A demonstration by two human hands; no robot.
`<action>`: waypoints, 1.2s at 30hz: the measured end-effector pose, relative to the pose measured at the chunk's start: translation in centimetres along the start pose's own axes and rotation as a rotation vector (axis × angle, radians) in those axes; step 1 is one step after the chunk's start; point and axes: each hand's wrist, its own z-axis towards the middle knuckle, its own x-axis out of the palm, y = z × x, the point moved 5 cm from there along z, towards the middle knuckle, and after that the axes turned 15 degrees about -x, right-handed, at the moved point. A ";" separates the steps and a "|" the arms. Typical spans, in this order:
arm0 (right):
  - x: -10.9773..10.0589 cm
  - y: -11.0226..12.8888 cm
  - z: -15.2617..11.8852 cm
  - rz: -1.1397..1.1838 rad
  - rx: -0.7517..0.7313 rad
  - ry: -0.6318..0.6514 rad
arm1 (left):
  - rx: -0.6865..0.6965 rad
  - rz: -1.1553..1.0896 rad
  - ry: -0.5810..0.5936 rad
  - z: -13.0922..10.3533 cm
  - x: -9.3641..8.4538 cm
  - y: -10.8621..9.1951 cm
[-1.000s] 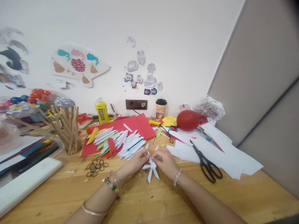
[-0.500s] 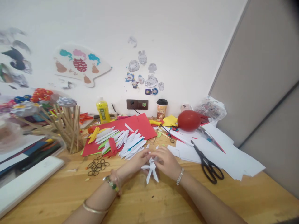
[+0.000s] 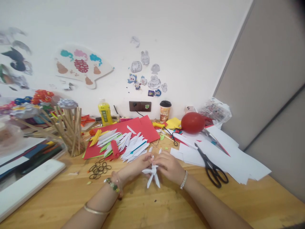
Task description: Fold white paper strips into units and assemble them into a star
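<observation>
Between my two hands is a white folded-paper piece (image 3: 153,173) with several pointed arms that spread toward me. My left hand (image 3: 142,162) pinches its upper left part. From the other side, the fingers of my right hand (image 3: 169,167) close on its upper right part. The far end of the piece is partly hidden by my fingers. Just beyond my hands lies a pile of folded white paper strips (image 3: 135,148), with a few green, red and yellow ones among them, on red paper sheets (image 3: 149,128).
Black scissors (image 3: 211,165) lie at the right on white paper sheets (image 3: 228,159). Several black rubber bands (image 3: 99,168) sit left of my hands. Farther back stand a yellow bottle (image 3: 105,113), a lidded cup (image 3: 165,112) and a red balloon (image 3: 193,123). Sticks (image 3: 73,133) stand upright at the left.
The white folded-paper piece has shifted slightly left and tilted a little between my fingers. Both hands keep their pinch on it.
</observation>
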 end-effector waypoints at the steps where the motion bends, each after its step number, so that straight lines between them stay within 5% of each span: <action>1: 0.1 -0.1 0.0 -0.009 0.030 0.016 | -0.008 0.015 0.004 -0.1 0.1 -0.1; 13: 0.8 0.9 -0.2 -0.179 -0.194 0.070 | 0.007 -0.002 0.019 0.6 -0.3 0.7; 19: 0.7 0.5 0.3 -0.142 -0.102 0.087 | -0.029 -0.008 0.054 0.4 -0.5 0.9; 26: 0.5 0.9 0.3 -0.114 -0.182 0.009 | -0.024 -0.076 0.077 0.6 -0.5 1.1; 32: 0.8 0.1 0.0 -0.123 0.014 0.016 | 0.010 -0.092 0.021 0.8 -0.9 1.1; 36: 0.9 0.6 0.1 -0.140 -0.091 -0.003 | -0.009 -0.085 0.006 1.0 -0.9 1.3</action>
